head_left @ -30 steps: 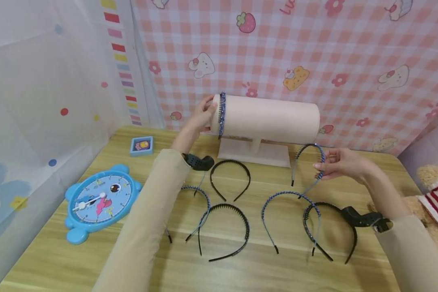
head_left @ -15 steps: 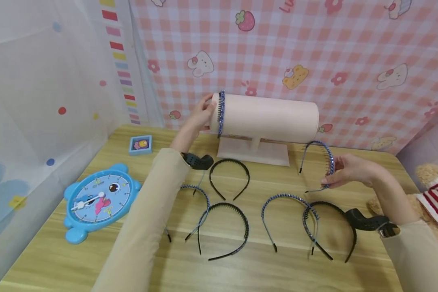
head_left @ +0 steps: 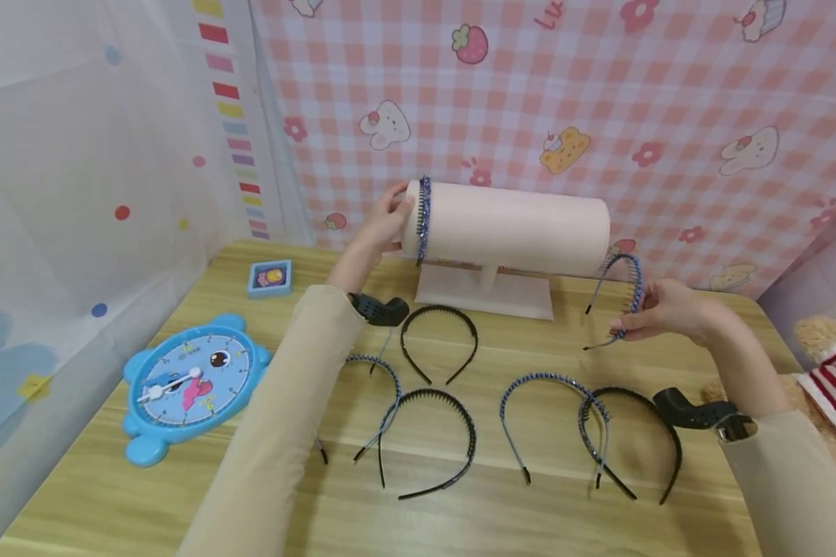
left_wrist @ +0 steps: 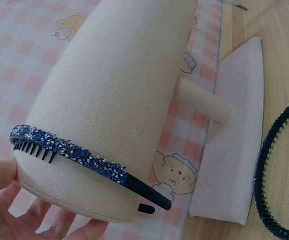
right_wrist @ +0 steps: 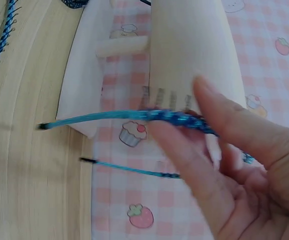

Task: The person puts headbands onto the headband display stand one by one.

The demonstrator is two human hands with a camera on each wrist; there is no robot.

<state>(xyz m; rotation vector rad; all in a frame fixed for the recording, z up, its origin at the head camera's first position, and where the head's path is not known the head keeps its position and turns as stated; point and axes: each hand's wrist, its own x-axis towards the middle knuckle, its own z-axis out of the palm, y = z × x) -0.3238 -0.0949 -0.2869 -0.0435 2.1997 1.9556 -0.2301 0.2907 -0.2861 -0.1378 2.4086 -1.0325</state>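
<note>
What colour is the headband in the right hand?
Blue headband, pinched by the right hand; clearest in the right wrist view.

Clock: you see a blue toy clock (head_left: 190, 383) on the desk (head_left: 111, 495), far left.
Bear: a plush bear (head_left: 832, 387) at your right.

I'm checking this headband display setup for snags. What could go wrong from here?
1. The right hand pinches the blue headband only at its arch, with both tips free; it may twist or slip from that grip.
2. The left hand only touches the end of the roll, which sits on one thin post, so a push from the right might tip the stand.
3. The sleeves hang over the headbands on the table and might drag them.
</note>
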